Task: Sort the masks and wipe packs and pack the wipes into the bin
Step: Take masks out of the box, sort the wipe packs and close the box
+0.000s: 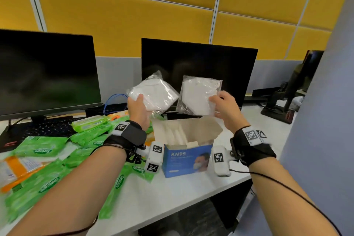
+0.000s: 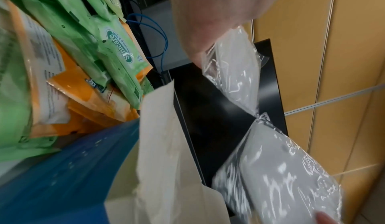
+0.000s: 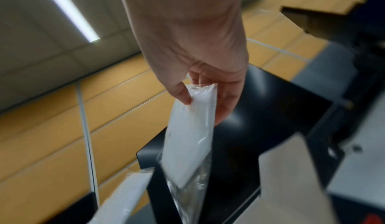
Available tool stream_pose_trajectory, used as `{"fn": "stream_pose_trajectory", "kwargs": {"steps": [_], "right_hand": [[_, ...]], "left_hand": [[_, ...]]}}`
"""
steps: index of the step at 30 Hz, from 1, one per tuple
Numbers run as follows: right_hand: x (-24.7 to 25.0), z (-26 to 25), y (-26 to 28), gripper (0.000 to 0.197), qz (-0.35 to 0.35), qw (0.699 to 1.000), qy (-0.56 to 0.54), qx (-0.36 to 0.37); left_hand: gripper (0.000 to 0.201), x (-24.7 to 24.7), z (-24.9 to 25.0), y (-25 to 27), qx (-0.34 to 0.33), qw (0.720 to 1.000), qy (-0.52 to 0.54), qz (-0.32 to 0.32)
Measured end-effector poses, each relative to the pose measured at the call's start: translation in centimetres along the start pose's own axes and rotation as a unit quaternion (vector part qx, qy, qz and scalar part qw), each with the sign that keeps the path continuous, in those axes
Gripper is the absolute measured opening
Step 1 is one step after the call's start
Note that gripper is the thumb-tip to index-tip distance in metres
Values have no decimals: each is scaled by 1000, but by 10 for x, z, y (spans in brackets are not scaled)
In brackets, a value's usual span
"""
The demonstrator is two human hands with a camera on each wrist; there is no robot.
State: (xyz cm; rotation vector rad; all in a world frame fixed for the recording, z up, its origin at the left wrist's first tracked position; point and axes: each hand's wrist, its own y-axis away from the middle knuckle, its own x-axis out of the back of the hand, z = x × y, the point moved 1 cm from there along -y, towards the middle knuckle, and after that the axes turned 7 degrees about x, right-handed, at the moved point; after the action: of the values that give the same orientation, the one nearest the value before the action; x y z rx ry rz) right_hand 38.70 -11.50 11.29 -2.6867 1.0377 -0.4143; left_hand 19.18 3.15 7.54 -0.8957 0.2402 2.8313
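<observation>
left hand (image 1: 138,110) pinches mask pack (image 1: 154,93) above box (image 1: 186,154) | right hand (image 1: 226,110) pinches second pack (image 1: 198,95) above box

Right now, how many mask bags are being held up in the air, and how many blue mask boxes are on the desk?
Mask bags: 2, the left mask bag in the left hand and the right mask bag in the right hand
Blue KN95 box: 1
Total: 3
</observation>
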Motion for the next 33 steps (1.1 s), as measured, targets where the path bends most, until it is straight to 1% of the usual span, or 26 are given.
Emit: {"fn": "stream_pose_trajectory", "kwargs": {"steps": [2, 3, 5, 7, 8, 11, 12, 13, 14, 15, 16, 17, 18, 19, 20, 21, 23, 24, 25, 26, 27, 28, 29, 31, 32, 33], "right_hand": [[13, -6, 0, 3, 17, 989, 125, 73], [16, -9, 1, 3, 17, 976, 187, 107], [17, -15, 2, 8, -5, 946, 292, 138], [10, -18, 6, 10, -43, 908, 391, 142], [5, -19, 8, 9, -63, 888, 433, 140], [-20, -10, 14, 16, -115, 832, 526, 136], [-30, -3, 15, 20, -135, 817, 545, 131], [-39, 4, 15, 21, -163, 813, 547, 117], [-47, 11, 17, 21, -202, 817, 533, 90], [-55, 19, 18, 21, -249, 823, 508, 59], [-61, 24, 20, 24, -292, 827, 481, 27], [-64, 29, 21, 31, -322, 829, 458, -3], [-65, 33, 22, 37, -337, 834, 436, -32], [-64, 37, 22, 43, -337, 848, 404, -59], [-60, 39, 22, 48, -324, 873, 354, -87], [-56, 41, 20, 53, -298, 904, 287, -111], [-46, 42, 16, 68, -212, 959, 140, -126], [-42, 41, 14, 74, -170, 974, 68, -131], [-37, 40, 12, 78, -141, 980, -2, -140], [-33, 39, 10, 79, -125, 979, -70, -148], [-29, 35, 9, 75, -114, 974, -125, -150], [-25, 31, 9, 66, -107, 972, -152, -147], [-22, 27, 10, 53, -104, 972, -161, -136], [-15, 22, 7, 27, -98, 986, -100, -91], [-12, 22, 4, 20, -86, 993, -50, -59], [-9, 21, 1, 18, -64, 998, -10, -27]], "left_hand": [[42, 1, 0, -5, -2, 999, 10, 36], [42, 0, 0, -5, 2, 999, 11, 44], [43, -3, 0, -5, 15, 999, 5, 47], [41, -7, -1, -4, 21, 999, -11, 38], [39, -8, -3, -3, 16, 999, -35, 36], [25, -6, -9, -2, -1, 996, -88, 27], [17, -5, -10, 0, -2, 995, -92, 24], [16, -4, -12, 0, -2, 995, -95, 23], [23, -2, -13, 0, -2, 995, -94, 19], [35, 0, -14, 2, -2, 996, -88, 13], [44, 1, -16, 4, -3, 995, -98, 7], [43, 1, -16, 7, -6, 993, -119, -2], [36, 0, -15, 11, -9, 989, -144, -16], [30, -1, -16, 14, -6, 987, -156, -33], [29, -2, -16, 15, 3, 986, -163, -45], [31, -4, -18, 16, 9, 984, -171, -49], [35, -7, -23, 16, 8, 979, -196, -49], [36, -9, -26, 17, 3, 974, -218, -53], [36, -11, -30, 18, -8, 968, -242, -60], [36, -14, -34, 19, -30, 958, -277, -68], [35, -17, -37, 19, -54, 946, -311, -72], [33, -19, -39, 22, -73, 935, -340, -74], [30, -21, -40, 23, -87, 925, -360, -82], [27, -24, -43, 25, -106, 908, -389, -116], [28, -26, -45, 27, -106, 895, -410, -136], [32, -26, -46, 29, -108, 877, -441, -157]]}}
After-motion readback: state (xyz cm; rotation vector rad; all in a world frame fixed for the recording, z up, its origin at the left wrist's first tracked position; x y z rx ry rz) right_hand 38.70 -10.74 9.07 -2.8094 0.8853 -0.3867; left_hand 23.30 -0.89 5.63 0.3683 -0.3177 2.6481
